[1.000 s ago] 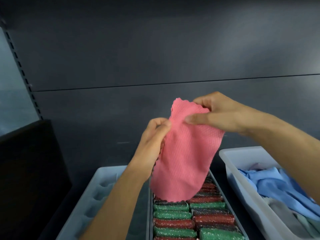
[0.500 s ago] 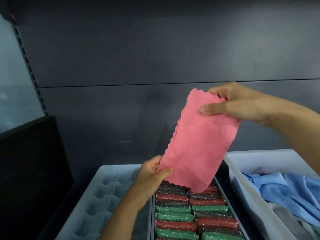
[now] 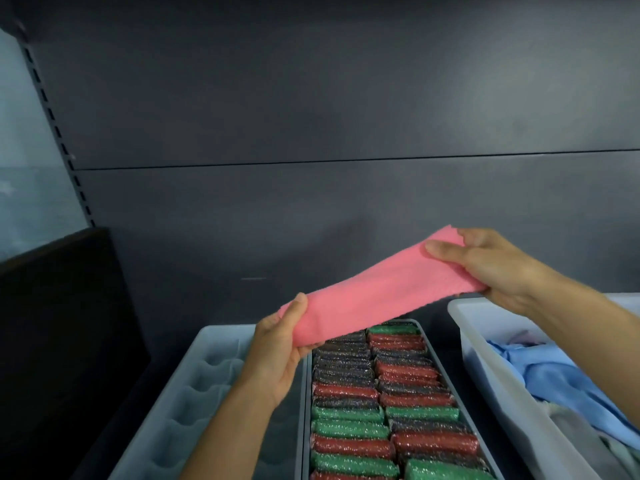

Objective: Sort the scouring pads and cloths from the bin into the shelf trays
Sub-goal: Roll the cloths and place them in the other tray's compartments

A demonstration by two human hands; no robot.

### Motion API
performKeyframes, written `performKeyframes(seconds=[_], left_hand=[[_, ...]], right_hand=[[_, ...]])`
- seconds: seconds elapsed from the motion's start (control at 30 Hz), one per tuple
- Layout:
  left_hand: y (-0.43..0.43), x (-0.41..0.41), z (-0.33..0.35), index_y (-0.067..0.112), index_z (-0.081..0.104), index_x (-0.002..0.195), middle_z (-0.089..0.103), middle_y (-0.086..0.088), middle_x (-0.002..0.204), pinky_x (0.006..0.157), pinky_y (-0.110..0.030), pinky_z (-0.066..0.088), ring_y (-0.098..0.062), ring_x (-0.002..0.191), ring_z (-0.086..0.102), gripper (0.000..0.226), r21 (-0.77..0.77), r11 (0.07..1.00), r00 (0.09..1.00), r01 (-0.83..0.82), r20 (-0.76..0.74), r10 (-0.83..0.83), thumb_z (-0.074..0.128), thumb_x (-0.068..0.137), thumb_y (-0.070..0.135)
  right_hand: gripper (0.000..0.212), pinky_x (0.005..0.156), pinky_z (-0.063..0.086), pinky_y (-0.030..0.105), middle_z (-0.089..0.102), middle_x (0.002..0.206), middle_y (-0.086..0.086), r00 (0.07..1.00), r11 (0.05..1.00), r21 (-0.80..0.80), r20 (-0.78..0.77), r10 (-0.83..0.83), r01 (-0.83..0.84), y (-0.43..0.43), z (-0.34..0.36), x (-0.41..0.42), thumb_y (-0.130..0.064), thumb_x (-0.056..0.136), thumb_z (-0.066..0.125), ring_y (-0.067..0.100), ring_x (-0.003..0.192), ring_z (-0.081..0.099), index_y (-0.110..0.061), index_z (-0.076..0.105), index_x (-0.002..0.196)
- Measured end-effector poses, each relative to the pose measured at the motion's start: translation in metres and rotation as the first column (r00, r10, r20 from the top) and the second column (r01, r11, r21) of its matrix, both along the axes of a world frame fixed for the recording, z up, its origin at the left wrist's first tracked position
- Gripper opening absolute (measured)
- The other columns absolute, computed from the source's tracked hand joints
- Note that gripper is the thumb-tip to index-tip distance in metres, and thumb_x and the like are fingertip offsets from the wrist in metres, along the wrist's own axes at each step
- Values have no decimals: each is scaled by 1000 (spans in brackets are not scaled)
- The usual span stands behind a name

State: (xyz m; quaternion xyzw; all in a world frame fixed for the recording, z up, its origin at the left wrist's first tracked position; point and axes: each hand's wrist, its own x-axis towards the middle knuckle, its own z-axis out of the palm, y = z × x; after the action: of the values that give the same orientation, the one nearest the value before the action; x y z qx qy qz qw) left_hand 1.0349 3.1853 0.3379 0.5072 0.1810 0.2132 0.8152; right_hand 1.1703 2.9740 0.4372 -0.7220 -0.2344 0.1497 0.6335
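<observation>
1. pink cloth (image 3: 381,289): held in the air as a long, folded-over band that slants from a low end at 8 o'clock to a high end at 2 o'clock. it hangs above the far end of the middle tray and touches no tray.
2. left hand (image 3: 280,344): at the cloth's 8 o'clock end. the thumb lies on top and the fingers curl beneath, pinching the low end.
3. right hand (image 3: 485,265): at the cloth's 2 o'clock end. the thumb lies along the upper face and the fingers wrap under the edge, gripping the high end.
4. middle tray (image 3: 306,410): a narrow grey tray at 6 o'clock of the cloth. it is packed with two columns of scouring pads (image 3: 381,410) in glittery green, red and dark tones, each touching the next.
5. left tray (image 3: 194,393): a pale tray at 9 o'clock of the middle tray, just beside it, with scalloped compartments along its wall. the left forearm crosses its near corner.
6. right tray (image 3: 485,341): a pale tray at 3 o'clock of the middle tray, with a dark gap between them. it holds a crumpled blue cloth (image 3: 540,368) and, nearer the camera, a grey cloth (image 3: 571,424).
7. back panel (image 3: 311,116): a dark grey shelf wall at 12 o'clock with one horizontal seam. a slotted upright (image 3: 59,133) stands at 10 o'clock and a black box (image 3: 62,323) at 9 o'clock.
</observation>
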Motion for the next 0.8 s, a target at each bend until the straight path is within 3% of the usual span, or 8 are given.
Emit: performKeyframes(seconds=[0.07,0.13,0.23,0.33,0.43,0.6,0.7,0.8], left_hand=[[2,-5,3,10,71,104,74,-4,92,77,-29,55,-18,92,65,19,42,999,1000,-15,-1,15,64,87,17],[6,-10,6,11,72,97,73,-2,87,61,-24,53,-14,79,66,16,75,997,999,-17,42,13,66,82,13],[13,-15,14,15,72,90,66,-2,73,39,-21,38,-9,54,56,20,152,987,993,-45,115,28,55,91,5],[19,-17,22,22,74,87,66,0,75,38,-22,35,-9,55,55,33,206,976,983,-65,183,27,49,94,1],[27,-19,24,22,68,66,62,0,82,38,-19,40,-11,64,57,50,269,963,977,-26,212,-33,39,93,-9],[37,-21,23,21,62,61,60,4,82,46,-18,41,-8,70,58,56,325,945,980,41,173,-102,31,91,-14],[41,-24,23,18,64,62,61,2,80,49,-20,42,-11,72,56,52,338,940,984,44,150,-100,32,92,-9],[40,-27,24,13,66,61,62,2,75,51,-23,45,-12,70,57,48,320,947,990,35,121,-77,33,94,4]], right_hand=[[11,56,55,21,74,78,4,998,998,40,-51,48,-46,-6,-3,1,-8,90,61,11,64,69,-3,65,100],[13,54,53,18,74,79,3,992,991,59,-41,123,-120,-14,-4,1,-3,90,58,10,64,69,-4,66,100],[17,53,51,17,73,79,4,973,969,91,-5,231,-229,-24,-7,0,-3,82,61,10,64,68,-5,70,97],[18,57,51,16,73,79,3,963,952,142,47,266,-270,-26,-16,1,-4,72,65,10,66,66,-15,77,79],[61,52,47,17,68,72,4,966,953,158,70,249,-258,-26,-25,9,23,84,33,11,62,62,-17,71,57],[65,53,49,16,64,74,7,957,940,184,34,287,-288,-25,-23,8,24,84,22,13,65,62,-13,66,55],[54,55,46,17,62,71,5,958,940,189,20,286,-284,-24,-21,7,15,83,29,14,65,57,-12,66,56],[34,61,46,21,63,74,9,953,940,165,7,303,-300,-22,-19,3,-19,77,41,17,68,55,-10,69,60]])
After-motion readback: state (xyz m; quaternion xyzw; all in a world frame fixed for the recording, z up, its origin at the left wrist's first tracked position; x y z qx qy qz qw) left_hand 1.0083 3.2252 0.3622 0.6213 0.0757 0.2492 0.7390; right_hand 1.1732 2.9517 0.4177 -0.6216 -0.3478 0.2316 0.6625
